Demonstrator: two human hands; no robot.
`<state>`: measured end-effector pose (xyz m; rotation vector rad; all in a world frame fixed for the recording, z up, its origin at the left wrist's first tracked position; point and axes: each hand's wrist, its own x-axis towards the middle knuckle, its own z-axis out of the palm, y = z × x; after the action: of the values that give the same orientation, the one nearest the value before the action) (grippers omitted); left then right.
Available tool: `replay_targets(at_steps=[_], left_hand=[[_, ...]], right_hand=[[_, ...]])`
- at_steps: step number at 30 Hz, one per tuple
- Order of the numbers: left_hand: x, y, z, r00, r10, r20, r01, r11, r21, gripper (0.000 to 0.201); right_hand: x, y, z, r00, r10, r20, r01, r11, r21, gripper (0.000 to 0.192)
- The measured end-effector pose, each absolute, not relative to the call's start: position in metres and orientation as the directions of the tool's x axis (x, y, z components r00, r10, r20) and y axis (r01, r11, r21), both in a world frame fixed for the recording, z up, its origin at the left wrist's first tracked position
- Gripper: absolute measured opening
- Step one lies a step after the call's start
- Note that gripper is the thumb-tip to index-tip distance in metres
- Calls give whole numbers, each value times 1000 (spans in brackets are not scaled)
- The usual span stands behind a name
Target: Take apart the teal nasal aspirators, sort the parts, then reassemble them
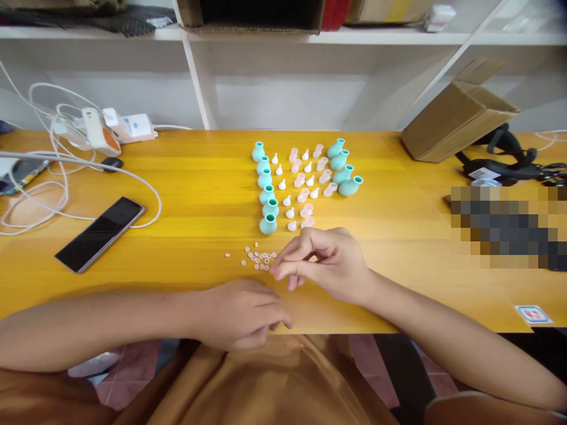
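Dozens of tiny white beads [259, 260] lie clustered on the yellow table [177, 177] at lower centre of the frame. Just below them, the left hand [241, 313] rests at the table edge, fingers curled loosely, nothing visibly held. To the right, the right hand [325, 262] hovers with thumb and forefinger pinched at the cluster's right edge; whether a bead sits between them cannot be told. The beads look light, hard and prone to rolling: a fingertip pinch suits them.
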<state>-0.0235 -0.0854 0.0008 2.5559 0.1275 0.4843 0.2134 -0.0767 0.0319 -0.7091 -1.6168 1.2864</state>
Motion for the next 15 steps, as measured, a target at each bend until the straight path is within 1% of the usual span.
replay_targets(at_steps=[2,5,7,9,11,12,15], left_hand=[[-23,-85,0,931,179,317,-14,-852,523,25],[-22,-85,0,928,175,328,-24,-853,522,26],[-22,-85,1,930,172,325,-27,-850,526,26],[-22,-85,1,931,169,323,-29,-849,528,26],[-22,-85,1,933,168,318,-28,-847,531,26],[-22,-85,1,935,169,312,-25,-845,534,26],[-22,-85,1,937,175,304,-21,-837,547,26]], right_hand=[[213,-75,25,-413,866,281,-136,246,-960,19],[214,-71,18,-431,849,304,-142,269,-953,10],[215,-68,17,-451,825,341,-117,324,-939,9],[217,-67,18,-473,788,395,-89,404,-911,17],[218,-66,21,-465,764,446,-72,470,-880,21],[218,-66,22,-449,761,468,-65,495,-866,20],[217,-67,24,-377,764,523,-50,548,-835,7]])
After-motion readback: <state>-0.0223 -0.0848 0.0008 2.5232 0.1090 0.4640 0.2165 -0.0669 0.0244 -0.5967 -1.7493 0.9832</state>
